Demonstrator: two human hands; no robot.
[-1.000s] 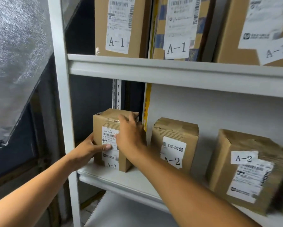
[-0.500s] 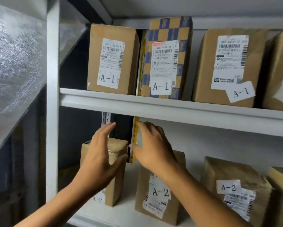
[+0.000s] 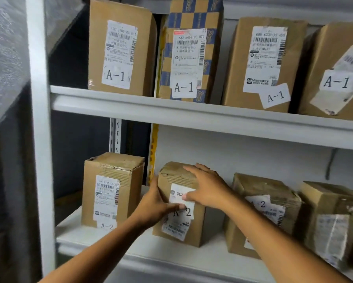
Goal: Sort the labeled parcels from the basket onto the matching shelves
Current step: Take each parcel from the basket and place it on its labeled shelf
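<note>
A brown cardboard parcel labelled A-2 (image 3: pixel 178 227) stands second from the left on the lower shelf (image 3: pixel 114 240). My left hand (image 3: pixel 154 203) grips its left edge, thumb across the front label. My right hand (image 3: pixel 205 187) holds its top right corner, fingers over the top and thumb on the label. Another A-2 parcel (image 3: pixel 110 190) stands at the far left, apart from both hands. Two more A-2 parcels (image 3: pixel 267 205) stand to the right, partly hidden by my right arm.
The upper shelf (image 3: pixel 192 111) carries several A-1 parcels, among them a brown box (image 3: pixel 120 48) and a blue-checked box (image 3: pixel 192 54). A white upright post (image 3: pixel 38 139) bounds the rack on the left, with silvery sheeting (image 3: pixel 6 48) beyond it.
Both hands left the far-left A-2 parcel, lifted clear, then moved right and took hold of the second A-2 parcel. The view tilted up, showing the A-1 shelf.
</note>
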